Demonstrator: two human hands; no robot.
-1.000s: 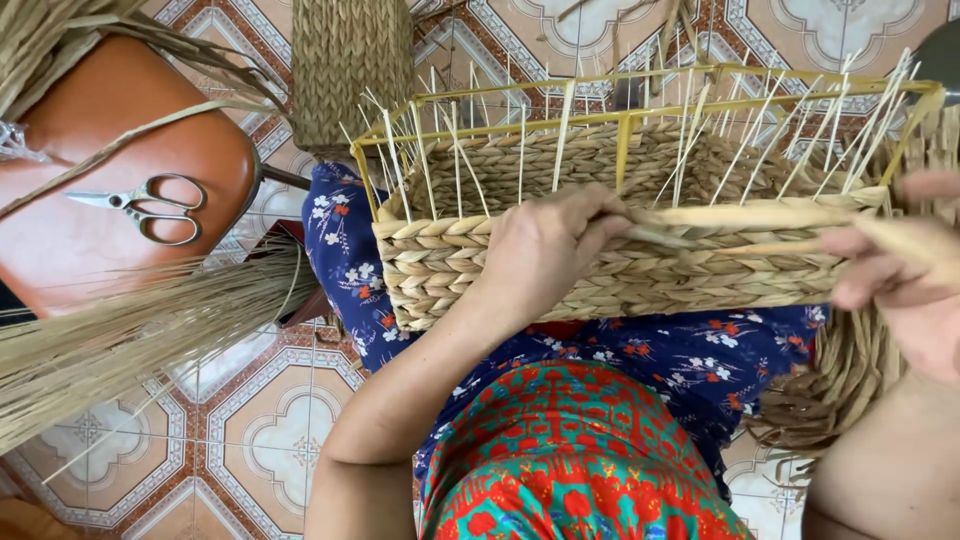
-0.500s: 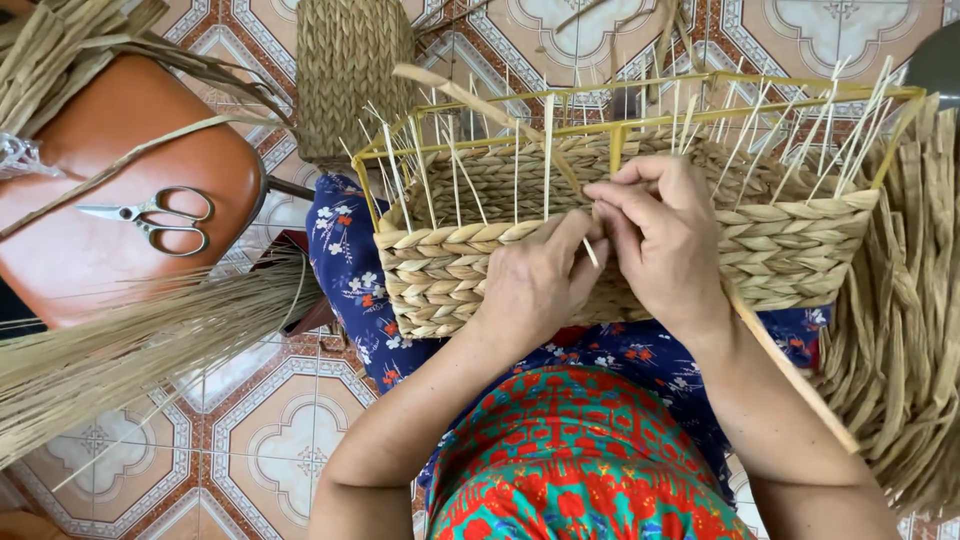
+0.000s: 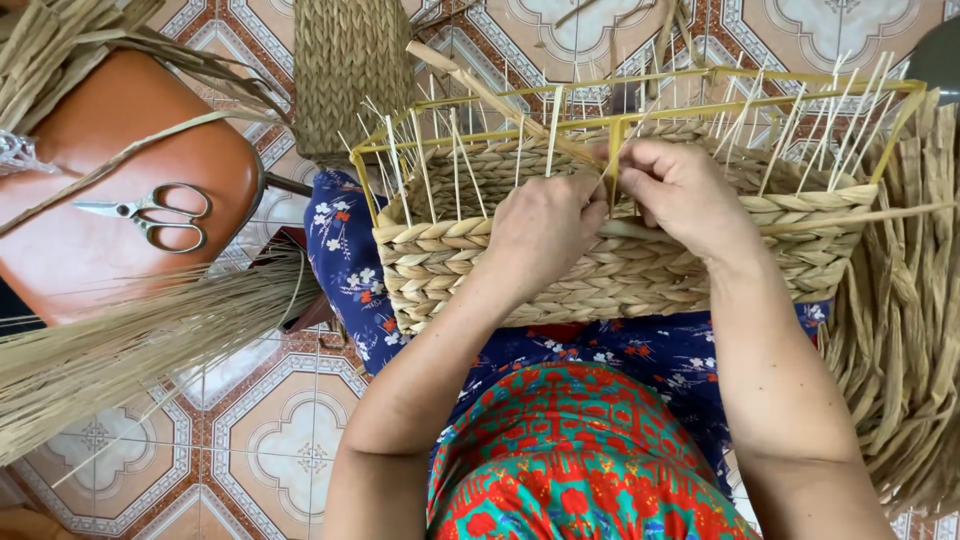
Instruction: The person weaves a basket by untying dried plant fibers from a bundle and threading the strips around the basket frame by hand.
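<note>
A half-woven straw basket (image 3: 640, 270) on a yellow wire frame (image 3: 800, 85) rests on my lap, thin upright stakes sticking out of its top. My left hand (image 3: 545, 235) presses against the near wall's top row, fingers curled on the weave. Just beside it, my right hand (image 3: 685, 190) pinches a flat straw strand (image 3: 850, 216) that runs off to the right along the rim. Both hands meet at the middle of the near wall.
Scissors (image 3: 150, 215) lie on an orange-brown stool (image 3: 90, 270) at the left. A bundle of dry straw (image 3: 130, 340) crosses below it. A woven cylinder (image 3: 350, 70) stands behind the basket. Loose straw (image 3: 905, 330) hangs at the right. Patterned tiles (image 3: 260, 440) cover the floor.
My right hand came in from the far right to the middle of the basket wall, bringing the strand along the rim. My left hand stayed on the near wall.
</note>
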